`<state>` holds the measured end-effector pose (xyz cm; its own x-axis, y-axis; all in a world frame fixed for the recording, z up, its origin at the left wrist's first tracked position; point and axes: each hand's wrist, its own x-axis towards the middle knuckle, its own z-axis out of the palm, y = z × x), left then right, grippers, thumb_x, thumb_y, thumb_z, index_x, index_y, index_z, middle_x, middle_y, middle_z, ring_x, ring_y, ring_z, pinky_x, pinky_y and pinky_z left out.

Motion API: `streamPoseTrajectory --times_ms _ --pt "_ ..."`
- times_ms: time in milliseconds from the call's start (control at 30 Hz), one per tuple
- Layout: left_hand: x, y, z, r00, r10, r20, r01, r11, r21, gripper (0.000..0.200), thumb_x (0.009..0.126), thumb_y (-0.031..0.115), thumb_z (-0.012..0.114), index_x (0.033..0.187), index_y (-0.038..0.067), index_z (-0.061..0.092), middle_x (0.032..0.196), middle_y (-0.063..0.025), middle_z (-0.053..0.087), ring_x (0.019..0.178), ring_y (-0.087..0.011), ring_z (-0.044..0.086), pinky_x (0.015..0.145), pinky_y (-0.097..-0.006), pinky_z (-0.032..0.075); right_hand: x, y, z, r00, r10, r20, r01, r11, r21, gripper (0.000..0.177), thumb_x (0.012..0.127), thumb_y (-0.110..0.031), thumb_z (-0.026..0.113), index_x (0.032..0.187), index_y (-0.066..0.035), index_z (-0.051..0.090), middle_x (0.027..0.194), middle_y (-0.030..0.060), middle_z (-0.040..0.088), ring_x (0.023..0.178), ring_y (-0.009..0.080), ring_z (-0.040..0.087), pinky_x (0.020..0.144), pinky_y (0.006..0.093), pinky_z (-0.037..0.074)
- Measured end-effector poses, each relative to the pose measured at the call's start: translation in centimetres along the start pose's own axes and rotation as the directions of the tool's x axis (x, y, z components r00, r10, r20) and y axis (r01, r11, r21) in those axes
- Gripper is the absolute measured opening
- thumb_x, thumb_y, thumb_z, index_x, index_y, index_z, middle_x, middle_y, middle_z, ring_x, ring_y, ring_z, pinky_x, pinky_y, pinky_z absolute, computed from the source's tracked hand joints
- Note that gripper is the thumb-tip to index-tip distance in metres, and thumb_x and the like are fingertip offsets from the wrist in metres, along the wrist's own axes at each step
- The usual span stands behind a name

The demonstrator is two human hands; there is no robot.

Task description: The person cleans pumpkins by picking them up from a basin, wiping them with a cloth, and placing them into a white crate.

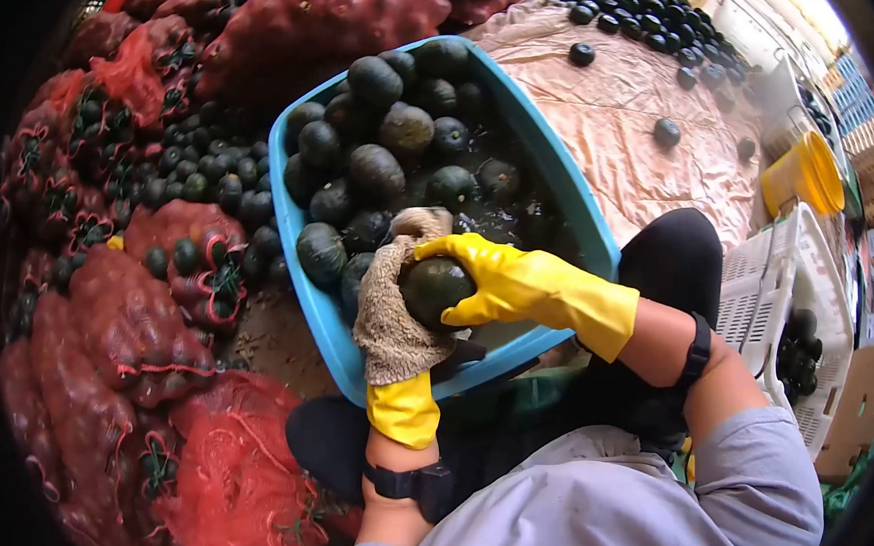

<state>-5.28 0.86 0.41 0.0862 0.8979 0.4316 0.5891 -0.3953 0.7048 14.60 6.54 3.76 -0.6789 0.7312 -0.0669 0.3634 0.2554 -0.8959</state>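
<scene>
A dark green, round squash (437,291) is held between my two hands over the near end of a blue tub (327,338). My right hand (491,276), in a yellow rubber glove, wraps its fingers and thumb around the squash from the right. A tan towelling cloth (385,320) covers my left hand (402,410) and presses against the squash's left side. Only the yellow glove cuff shows below the cloth; the left fingers are hidden. Inside the tub, several more squashes (376,171) are heaped at the left and back, some standing in dark water.
Red mesh sacks (138,327) of squashes crowd the left and back. Loose small squashes (205,167) lie beside the tub. At right are a pinkish sheet (621,164) with dark squashes (648,22), a yellow bucket (803,176) and a white crate (752,290).
</scene>
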Motion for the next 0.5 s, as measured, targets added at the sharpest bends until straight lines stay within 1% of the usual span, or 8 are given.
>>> streamPoseTrajectory --times_ms 100,167,200,267,367,433,467,500 --pt "1.8 1.1 0.4 0.969 0.234 0.076 -0.245 0.943 0.224 0.048 0.077 0.028 0.092 0.116 0.009 0.072 0.116 -0.0119 0.076 0.114 -0.0311 0.073 0.102 -0.0410 0.058 0.3 1.5 1.9 0.986 0.149 -0.070 -0.112 0.919 0.377 0.073 0.087 -0.026 0.090 0.152 -0.013 0.059 0.143 0.0191 0.066 0.133 0.0362 0.064 0.112 0.0440 0.052" --pt "2.9 2.1 3.0 0.838 -0.545 -0.004 0.316 0.491 -0.812 0.040 0.083 0.028 0.087 0.115 0.008 0.073 0.115 -0.0134 0.077 0.112 -0.0308 0.074 0.100 -0.0414 0.059 1.6 3.6 4.9 0.907 -0.091 -0.411 0.164 0.975 0.147 0.073 0.090 -0.031 0.089 0.153 -0.011 0.058 0.145 0.0165 0.066 0.135 0.0314 0.063 0.113 0.0427 0.053" --pt "2.5 2.0 3.0 0.873 -0.486 -0.034 0.331 0.643 -0.691 0.043 0.084 0.026 0.086 0.119 0.007 0.071 0.117 -0.0148 0.076 0.113 -0.0317 0.074 0.101 -0.0425 0.058 1.4 3.1 4.6 0.895 0.295 -0.334 -0.026 0.783 0.622 0.077 0.088 -0.030 0.091 0.155 -0.010 0.056 0.147 0.0184 0.064 0.136 0.0338 0.063 0.114 0.0434 0.053" --pt "1.9 1.8 2.9 0.928 -0.360 -0.093 0.303 0.877 -0.373 0.048 0.086 0.023 0.084 0.127 0.005 0.068 0.122 -0.0176 0.075 0.114 -0.0336 0.074 0.103 -0.0447 0.058 1.0 1.1 1.7 0.904 -0.133 -0.407 -0.010 0.944 -0.329 0.093 0.079 -0.024 0.095 0.159 -0.012 0.049 0.148 0.0285 0.057 0.135 0.0395 0.061 0.115 0.0462 0.050" --pt "2.3 1.8 1.5 0.862 -0.457 0.221 0.400 0.344 -0.850 0.052 0.089 0.023 0.081 0.132 0.002 0.065 0.127 -0.0196 0.074 0.120 -0.0357 0.072 0.105 -0.0460 0.058 -0.9 -1.7 0.7 0.990 0.080 -0.113 -0.088 0.994 -0.064 0.087 0.081 -0.023 0.093 0.159 -0.018 0.053 0.139 0.0270 0.061 0.136 0.0441 0.059 0.118 0.0453 0.048" --pt "1.1 -0.8 0.8 0.824 -0.464 0.326 0.507 0.343 -0.791 0.052 0.091 0.021 0.077 0.138 0.007 0.060 0.136 -0.0085 0.069 0.133 -0.0296 0.064 0.122 -0.0417 0.045 -0.6 0.2 2.1 0.978 0.196 -0.073 -0.126 0.831 0.542 0.083 0.084 -0.020 0.092 0.157 -0.018 0.054 0.147 0.0273 0.055 0.133 0.0445 0.062 0.112 0.0436 0.054" --pt "0.6 -0.6 1.0 0.966 -0.238 0.105 0.260 0.901 -0.348 0.046 0.093 0.024 0.074 0.135 0.009 0.061 0.132 -0.0076 0.070 0.130 -0.0284 0.065 0.120 -0.0411 0.046 -0.2 0.5 2.7 0.952 0.299 0.065 -0.219 0.518 0.827 0.080 0.086 -0.020 0.091 0.157 -0.018 0.054 0.151 0.0275 0.053 0.132 0.0433 0.063 0.110 0.0428 0.056" --pt "0.4 -0.6 1.9 0.991 0.107 0.081 -0.127 0.946 0.297 0.042 0.095 0.026 0.071 0.132 0.010 0.062 0.127 -0.0068 0.070 0.127 -0.0272 0.066 0.118 -0.0405 0.048 0.2 2.4 3.8 0.967 0.236 -0.094 -0.098 0.688 0.719 0.079 0.086 -0.020 0.091 0.156 -0.016 0.055 0.150 0.0273 0.055 0.133 0.0435 0.063 0.110 0.0437 0.056"
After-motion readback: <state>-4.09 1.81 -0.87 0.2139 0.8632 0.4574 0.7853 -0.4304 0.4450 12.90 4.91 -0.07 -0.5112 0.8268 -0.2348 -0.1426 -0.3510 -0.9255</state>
